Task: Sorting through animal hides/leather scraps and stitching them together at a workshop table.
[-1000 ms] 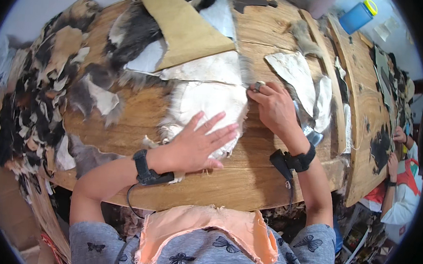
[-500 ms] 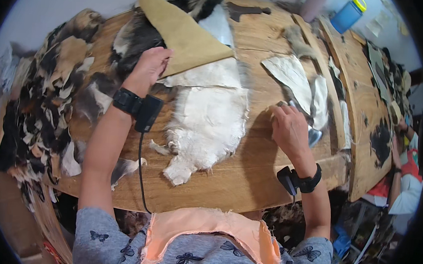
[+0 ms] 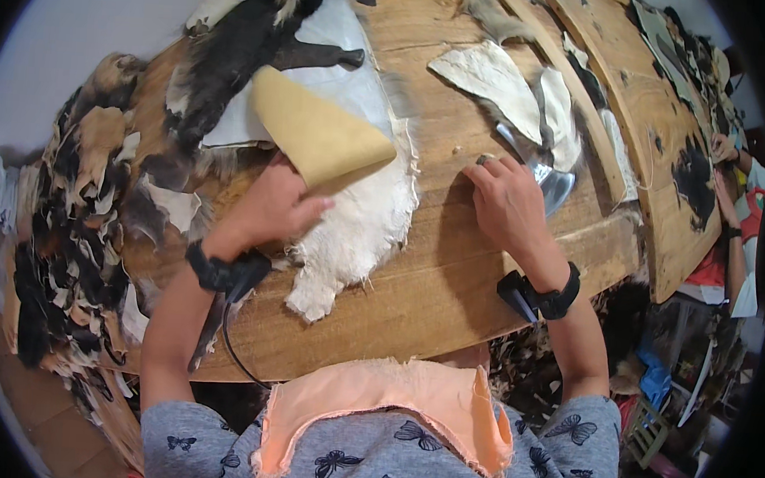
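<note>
My left hand (image 3: 275, 204) grips a stiff tan pattern sheet (image 3: 319, 130) by its near left edge, its fingers partly hidden behind the sheet. The sheet is tilted above a white hide (image 3: 347, 246), skin side up with a furry rim. To the right, my right hand (image 3: 509, 203) rests on the wooden table with curled fingers. A small dark bit (image 3: 484, 160) shows at its fingertips, too small to name. Beside that hand lies a knife with a wide curved metal blade (image 3: 556, 187).
White hide pieces (image 3: 488, 81) lie beyond my right hand, near wooden boards (image 3: 583, 102). Black fur (image 3: 245, 55) and a pale sheet (image 3: 340, 74) are at the far left. Fur scraps (image 3: 78, 212) pile along the left. Another person's hand (image 3: 723, 148) is at the far right.
My left hand has drawn the tan sheet nearer, off the black fur and over the white hide. My right hand has shifted slightly left. The view has turned and moved nearer.
</note>
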The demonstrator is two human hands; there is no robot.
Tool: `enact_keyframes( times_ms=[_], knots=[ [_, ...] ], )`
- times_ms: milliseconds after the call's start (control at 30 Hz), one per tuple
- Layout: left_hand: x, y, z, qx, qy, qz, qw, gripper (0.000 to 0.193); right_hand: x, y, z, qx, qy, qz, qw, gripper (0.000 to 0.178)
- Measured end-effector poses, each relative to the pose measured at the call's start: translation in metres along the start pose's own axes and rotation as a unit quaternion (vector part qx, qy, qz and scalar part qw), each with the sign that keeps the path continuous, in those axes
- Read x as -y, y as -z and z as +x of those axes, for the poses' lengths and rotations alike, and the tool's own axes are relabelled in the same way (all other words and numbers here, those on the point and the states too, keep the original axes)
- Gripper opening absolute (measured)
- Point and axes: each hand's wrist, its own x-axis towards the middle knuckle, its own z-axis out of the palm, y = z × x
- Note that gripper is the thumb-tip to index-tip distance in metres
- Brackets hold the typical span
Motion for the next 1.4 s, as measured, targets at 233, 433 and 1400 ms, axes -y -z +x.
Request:
enact_keyframes(
  times_ms=[233, 433, 1400],
  knots=[
    [-0.037, -0.035, -0.044, 0.073, -0.133, 0.109, 0.982, 0.043, 0.008, -0.003, 0.001, -0.045, 0.001, 0.129, 0.991, 0.016],
    [-0.056, -0.02, -0.041, 0.129, -0.128, -0.192, 0.965, 0.047, 0.027, -0.007, 0.002, 0.167, -0.193, 0.379, 0.889, 0.015],
    [-0.019, -0.07, 0.023, -0.013, -0.031, 0.213, 0.977, 0.077, 0.047, -0.012, 0.017, 0.328, -0.259, 0.437, 0.797, 0.024]
  ],
)
